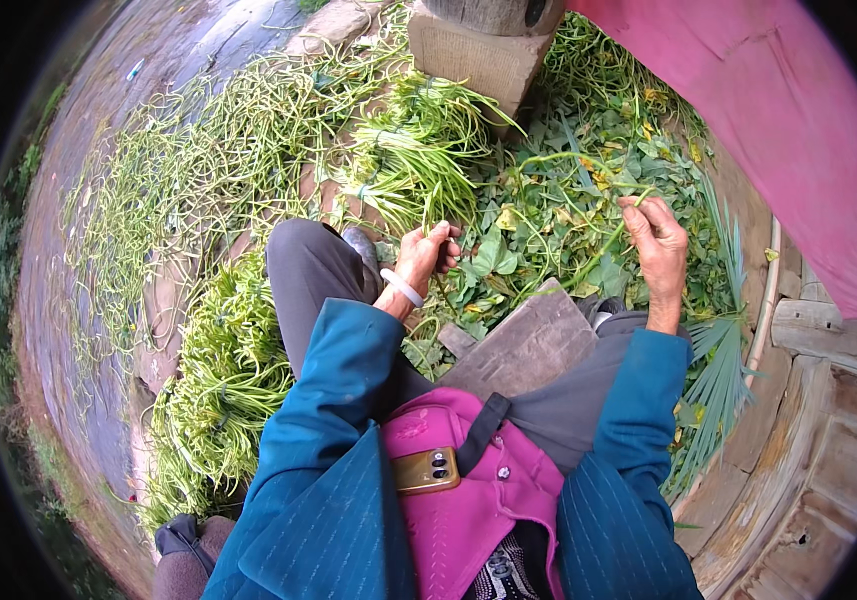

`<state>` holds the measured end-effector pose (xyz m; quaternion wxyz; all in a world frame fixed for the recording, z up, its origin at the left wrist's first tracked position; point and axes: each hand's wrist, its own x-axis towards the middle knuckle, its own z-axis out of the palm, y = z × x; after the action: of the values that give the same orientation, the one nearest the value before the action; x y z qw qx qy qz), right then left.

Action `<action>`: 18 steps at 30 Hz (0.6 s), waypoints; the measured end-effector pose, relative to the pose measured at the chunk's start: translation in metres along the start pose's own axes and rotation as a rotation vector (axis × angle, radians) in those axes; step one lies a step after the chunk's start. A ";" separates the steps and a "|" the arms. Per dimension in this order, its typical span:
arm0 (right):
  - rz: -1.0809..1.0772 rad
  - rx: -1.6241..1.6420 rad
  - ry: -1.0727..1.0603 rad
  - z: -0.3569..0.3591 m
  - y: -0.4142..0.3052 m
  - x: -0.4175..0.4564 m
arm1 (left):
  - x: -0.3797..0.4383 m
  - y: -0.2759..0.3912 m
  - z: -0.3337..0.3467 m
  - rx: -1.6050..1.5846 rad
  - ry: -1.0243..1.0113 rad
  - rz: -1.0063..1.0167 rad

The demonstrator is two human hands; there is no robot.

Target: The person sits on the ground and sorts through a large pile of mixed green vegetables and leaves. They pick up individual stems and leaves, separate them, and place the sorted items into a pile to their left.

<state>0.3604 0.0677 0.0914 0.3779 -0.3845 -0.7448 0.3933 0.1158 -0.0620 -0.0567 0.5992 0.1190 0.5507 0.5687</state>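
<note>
My left hand (424, 259), with a white bangle (403, 287) at its wrist, pinches a few green leaf stalks (429, 214) that point up past the fingertips. Over on the right, my right hand (656, 238) grips a long green vine stem (608, 238) between thumb and fingers. The stem bends above the fingertips and trails down toward the wooden bench (526, 345) between my knees. Below and between both hands lies a heap of heart-shaped leaves (492, 259), some yellowed, likely sweet potato. Just beyond my left hand are tied bundles of stalks (406, 161).
More bundled stalks (229, 367) lie beside my left leg. Loose stems (203, 165) spread over the ground at left. A wooden post on a stone block (477, 56) stands ahead. At right are a pink cloth (788, 127), a palm frond (721, 364) and wooden planks (788, 442).
</note>
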 end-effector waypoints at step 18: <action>-0.153 1.292 0.074 -0.018 -0.005 -0.004 | -0.004 -0.018 0.010 -0.077 -0.095 -0.303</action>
<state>0.3764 0.0679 0.1019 0.5853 -0.0390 -0.3700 0.7204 0.1350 -0.0662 -0.0649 0.7076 0.0382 0.5113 0.4862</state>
